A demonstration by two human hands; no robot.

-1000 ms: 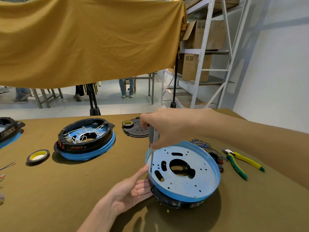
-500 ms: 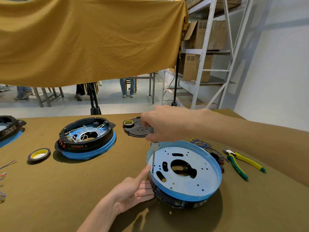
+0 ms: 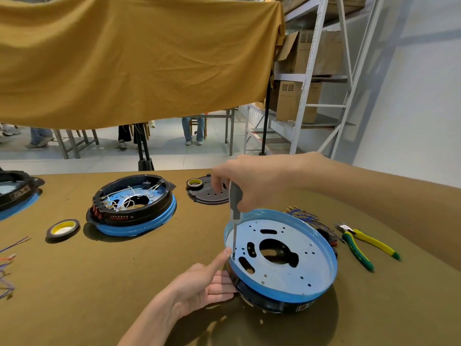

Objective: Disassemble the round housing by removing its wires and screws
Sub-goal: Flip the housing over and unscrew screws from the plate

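The round housing (image 3: 299,275) lies upside down at the centre right of the table, its blue-rimmed metal plate facing up and its black body underneath. My right hand (image 3: 249,183) grips the grey handle of a screwdriver (image 3: 235,208) held upright, with the tip on a screw near the plate's left edge. My left hand (image 3: 199,283) rests against the housing's left side, thumb up at the rim beside the tip, fingers straight against the black body. A bundle of loose blue and yellow wires (image 3: 304,216) lies behind the housing.
A second housing (image 3: 134,208) with white wires inside sits at the centre left, and a third (image 3: 15,193) at the far left edge. Two tape rolls (image 3: 63,228) (image 3: 194,182), a black cover plate (image 3: 212,193), green-yellow pliers (image 3: 361,245) and loose wires (image 3: 7,265) lie on the table.
My right hand has shifted its hold on the screwdriver handle, which now shows below the fingers. The tip has stayed at the plate's left edge, and my left hand has stayed against the housing.
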